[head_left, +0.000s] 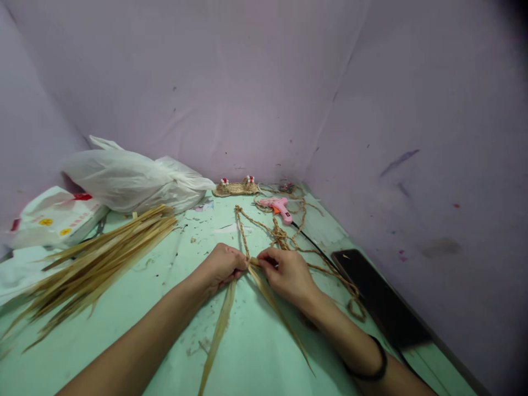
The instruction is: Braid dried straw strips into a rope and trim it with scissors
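A braided straw cord [243, 234] runs from a small pin or knot on the table down to my two hands. My left hand [226, 264] is closed, pinching the cord's near end between thumb and fingers. My right hand [286, 272] pinches a folded straw strip [256, 263] just beside it. Two loose leaf strips, one on the left [219, 330] and one on the right [280, 313], hang from the braid toward me. From the cord's far end, more braid trails right into a loose heap [280, 237].
A bundle of dry leaf strips [103, 261] lies left, before a white plastic bag [140, 179] and a white box [61, 217]. At the back are a woven straw piece [235, 190] and a pink glue gun [278, 208]. A black phone-like slab [379, 297] lies right.
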{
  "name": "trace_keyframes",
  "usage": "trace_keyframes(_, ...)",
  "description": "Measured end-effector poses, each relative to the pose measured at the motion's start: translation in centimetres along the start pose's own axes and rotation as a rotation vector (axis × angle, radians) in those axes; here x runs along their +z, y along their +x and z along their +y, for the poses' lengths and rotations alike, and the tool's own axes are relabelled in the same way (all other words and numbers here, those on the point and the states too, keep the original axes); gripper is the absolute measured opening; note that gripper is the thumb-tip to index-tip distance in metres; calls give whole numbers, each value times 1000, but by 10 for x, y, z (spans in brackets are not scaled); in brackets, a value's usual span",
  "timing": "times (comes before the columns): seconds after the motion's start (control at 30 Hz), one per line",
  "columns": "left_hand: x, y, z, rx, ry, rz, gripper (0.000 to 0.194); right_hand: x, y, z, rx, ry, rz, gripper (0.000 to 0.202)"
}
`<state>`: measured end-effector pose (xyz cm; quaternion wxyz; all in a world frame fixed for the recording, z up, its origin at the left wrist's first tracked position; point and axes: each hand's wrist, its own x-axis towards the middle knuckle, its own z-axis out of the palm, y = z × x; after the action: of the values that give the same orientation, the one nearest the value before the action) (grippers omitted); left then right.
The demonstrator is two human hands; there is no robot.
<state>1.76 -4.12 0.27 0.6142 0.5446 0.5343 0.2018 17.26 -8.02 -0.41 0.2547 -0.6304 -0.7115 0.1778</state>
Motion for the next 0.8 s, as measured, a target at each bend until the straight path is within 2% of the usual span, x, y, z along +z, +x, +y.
trace_keyframes(0.23,0,0,0,8,-21,-1,9,-2,-2,-5,-20,73,-37,21)
trace_keyframes(0.33,-1,0,0,7,-16,-3,9,1,1,-5,17,179,-55,25)
trace_keyframes(0.43,-1,1,-1,-3,-2,2,11,6,7,-5,148,396,-98,19)
trace_keyframes(0.5,0,1,-1,-3,-1,-2,11,10,11,-5,285,555,-140,9)
trace_keyframes(0.57,0,1,-1,-4,-2,-6,12,12,14,-5,415,649,-175,8)
trace_keyframes(0.67,-1,1,-1,-7,-4,0,11,14,16,-5,467,630,-218,9)
trace_keyframes(0.8,0,2,-1,1,3,0,11,11,18,-4,361,381,-223,12)
